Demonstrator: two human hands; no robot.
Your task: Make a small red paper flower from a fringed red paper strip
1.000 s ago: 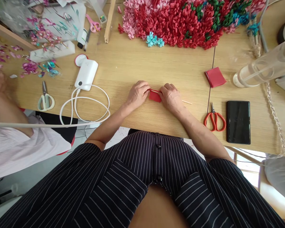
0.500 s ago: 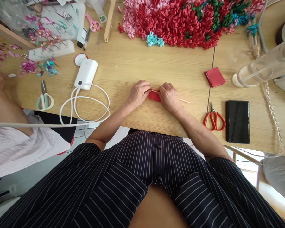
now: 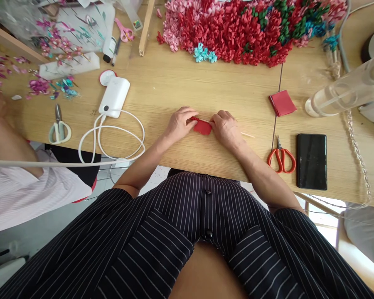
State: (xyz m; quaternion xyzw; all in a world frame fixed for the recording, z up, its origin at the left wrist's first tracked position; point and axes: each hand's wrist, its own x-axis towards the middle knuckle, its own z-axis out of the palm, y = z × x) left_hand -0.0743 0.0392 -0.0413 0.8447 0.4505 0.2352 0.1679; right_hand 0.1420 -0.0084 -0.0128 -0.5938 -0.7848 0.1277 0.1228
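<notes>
A small red cloth piece (image 3: 202, 127) lies on the table between my hands, its far edge wrapped around a thin pale stick (image 3: 247, 134). My left hand (image 3: 181, 124) pinches the rolled left end of the cloth. At the cloth's right end, my right hand (image 3: 226, 128) has its fingers closed on the stick, whose tail pokes out past the hand to the right. The fingertips of the right hand partly hide where cloth and stick meet.
Red-handled scissors (image 3: 281, 160), a black phone (image 3: 311, 161) and a stack of red cloth squares (image 3: 283, 103) lie to the right. A white power bank (image 3: 114, 96) with a looped cable is at left. Red flowers (image 3: 230, 33) line the back. Another person's arm (image 3: 9, 137) rests far left.
My right hand has shifted slightly right, together with the stick's tail, and the gap between my hands is wider. More of the cloth's rolled edge shows at my left fingertips.
</notes>
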